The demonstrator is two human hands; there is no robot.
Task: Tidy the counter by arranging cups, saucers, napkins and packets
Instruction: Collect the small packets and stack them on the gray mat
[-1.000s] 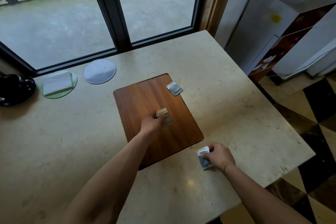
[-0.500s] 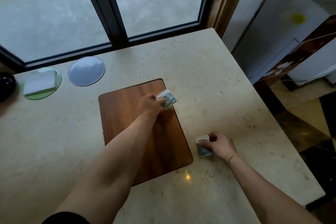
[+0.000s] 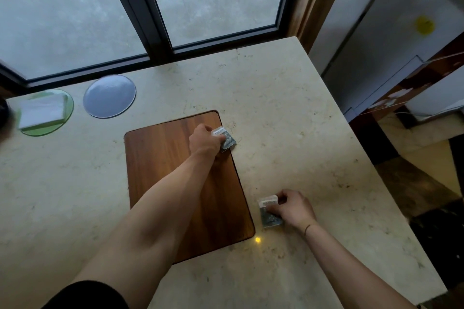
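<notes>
Left hand [image 3: 204, 140] fingers pinch a crinkly foil packet [image 3: 227, 140] at the wooden board's [image 3: 170, 170] edge; right hand [image 3: 292, 208] fingers grip another packet [image 3: 269, 217] on the speckled stone bench [image 3: 288, 113].

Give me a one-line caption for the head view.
Left hand holds a packet at the wooden board's edge; right hand holds another packet.

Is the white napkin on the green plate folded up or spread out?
Folded. The napkin is a neat, thick square sitting inside the rim of the green plate, not spread flat over it.
</notes>
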